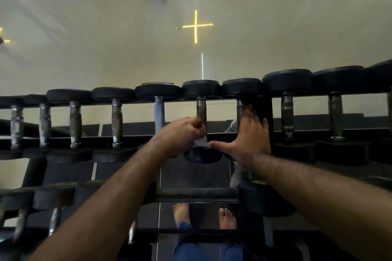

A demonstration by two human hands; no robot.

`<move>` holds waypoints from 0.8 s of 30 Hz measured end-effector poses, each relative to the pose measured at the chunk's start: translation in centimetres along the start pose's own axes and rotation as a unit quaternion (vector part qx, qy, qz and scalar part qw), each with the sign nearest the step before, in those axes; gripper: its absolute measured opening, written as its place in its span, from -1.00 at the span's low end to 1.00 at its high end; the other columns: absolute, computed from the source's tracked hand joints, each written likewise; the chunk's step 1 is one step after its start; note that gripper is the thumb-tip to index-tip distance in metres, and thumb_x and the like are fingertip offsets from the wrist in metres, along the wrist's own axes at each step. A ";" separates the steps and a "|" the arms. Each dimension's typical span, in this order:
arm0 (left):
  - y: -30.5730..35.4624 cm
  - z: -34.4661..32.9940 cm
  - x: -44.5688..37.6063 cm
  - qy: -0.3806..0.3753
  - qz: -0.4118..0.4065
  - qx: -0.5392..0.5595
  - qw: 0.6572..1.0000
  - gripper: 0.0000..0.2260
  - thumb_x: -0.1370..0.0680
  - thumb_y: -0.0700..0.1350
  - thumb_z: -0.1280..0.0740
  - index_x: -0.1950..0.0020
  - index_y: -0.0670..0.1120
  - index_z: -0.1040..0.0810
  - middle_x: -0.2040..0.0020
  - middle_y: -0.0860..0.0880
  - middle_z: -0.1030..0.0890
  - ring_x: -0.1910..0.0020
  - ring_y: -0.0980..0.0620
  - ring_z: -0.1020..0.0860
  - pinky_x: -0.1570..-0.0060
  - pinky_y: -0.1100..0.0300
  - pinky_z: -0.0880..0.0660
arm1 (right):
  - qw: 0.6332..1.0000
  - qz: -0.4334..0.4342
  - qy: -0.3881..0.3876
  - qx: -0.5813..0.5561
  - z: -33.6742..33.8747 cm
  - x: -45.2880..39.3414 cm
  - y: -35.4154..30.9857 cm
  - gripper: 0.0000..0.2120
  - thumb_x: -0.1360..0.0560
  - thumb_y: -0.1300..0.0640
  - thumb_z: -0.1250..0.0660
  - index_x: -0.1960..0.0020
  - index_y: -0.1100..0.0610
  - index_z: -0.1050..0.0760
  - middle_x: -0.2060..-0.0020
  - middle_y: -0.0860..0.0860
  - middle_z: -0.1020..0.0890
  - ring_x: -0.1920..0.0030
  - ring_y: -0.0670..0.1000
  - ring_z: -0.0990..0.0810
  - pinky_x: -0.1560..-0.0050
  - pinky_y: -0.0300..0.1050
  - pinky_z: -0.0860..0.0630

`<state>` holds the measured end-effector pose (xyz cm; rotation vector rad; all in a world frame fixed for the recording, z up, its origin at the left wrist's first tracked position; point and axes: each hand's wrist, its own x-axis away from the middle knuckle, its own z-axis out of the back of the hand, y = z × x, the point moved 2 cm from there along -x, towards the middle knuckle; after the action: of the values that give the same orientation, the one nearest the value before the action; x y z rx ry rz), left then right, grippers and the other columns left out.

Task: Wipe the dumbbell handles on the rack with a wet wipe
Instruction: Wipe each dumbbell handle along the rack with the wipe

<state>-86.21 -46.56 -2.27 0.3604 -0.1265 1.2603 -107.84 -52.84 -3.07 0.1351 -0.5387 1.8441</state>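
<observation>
Along the top tier of the black metal rack, round black rubber-headed dumbbells lie side by side, their knurled steel handles worn and dull. At the middle, the left hand curls its fingers round a crumpled white wet wipe, pressing it against one dumbbell handle near its nearer end. Just beside it, the right hand lies flat, fingers straight and together, thumb spread, over the next dumbbell's handle
</observation>
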 end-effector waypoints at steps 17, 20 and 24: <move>3.4 3.8 -2.8 -0.046 0.165 0.145 0.975 -0.85 -0.55 -0.14 -0.45 -0.07 0.06 -0.75 0.06 0.06 -0.70 0.08 0.04 -0.64 -0.03 0.07 -0.64 | 0.998 0.005 -0.004 -0.070 0.2 0.3 0.2 0.77 0.23 -0.85 -0.25 -0.73 0.12 0.09 -0.68 0.12 -0.24 -0.66 0.15 -0.25 -0.61 0.18 -0.33; 5.2 4.1 -4.6 -0.091 0.112 0.111 0.983 -0.83 -0.53 -0.12 -0.47 -0.07 0.08 -0.75 0.12 0.06 -0.68 0.11 0.02 -0.63 0.08 0.08 -0.60 | 0.997 0.014 -0.019 -0.076 0.5 0.5 0.0 0.82 0.26 -0.79 -0.34 -0.73 0.11 0.19 -0.72 0.13 -0.10 -0.71 0.16 -0.12 -0.65 0.17 -0.27; 3.8 3.0 -2.3 -0.171 0.085 0.121 0.974 -0.86 -0.56 -0.10 -0.47 -0.05 0.12 -0.75 0.11 0.09 -0.68 0.10 0.03 -0.64 0.03 0.06 -0.63 | 0.999 0.014 -0.013 -0.046 0.5 0.3 -0.2 0.81 0.25 -0.82 -0.30 -0.73 0.13 0.19 -0.72 0.15 -0.10 -0.71 0.16 -0.08 -0.67 0.15 -0.21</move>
<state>-90.17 -48.68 0.63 0.7914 -0.3043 1.3780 -107.85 -52.74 -2.48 0.0901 -0.6447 1.8444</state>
